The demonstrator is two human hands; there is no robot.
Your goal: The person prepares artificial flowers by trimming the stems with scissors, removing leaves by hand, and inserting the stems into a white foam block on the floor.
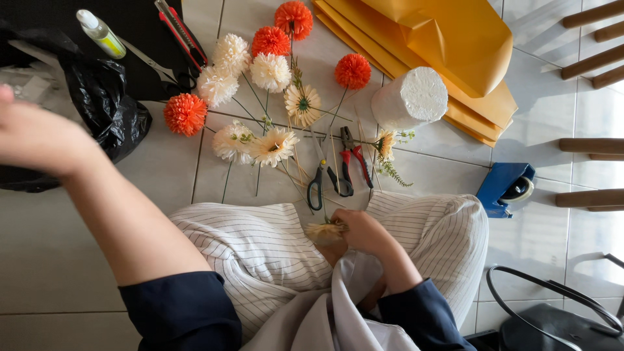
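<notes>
Seen from the head camera, the right hand [364,233] pinches a pale yellow artificial flower [325,232] in closed fingers above the striped lap; light and soft-petalled, it looks best gripped by the stiff stem below the fingers. The left hand [36,136] reaches toward a black plastic bag [107,107], its fingers blurred, grip unclear.

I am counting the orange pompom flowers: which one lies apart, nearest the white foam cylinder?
The orange pompom flower just left of the white foam cylinder; the other three orange ones lie farther left.
</notes>
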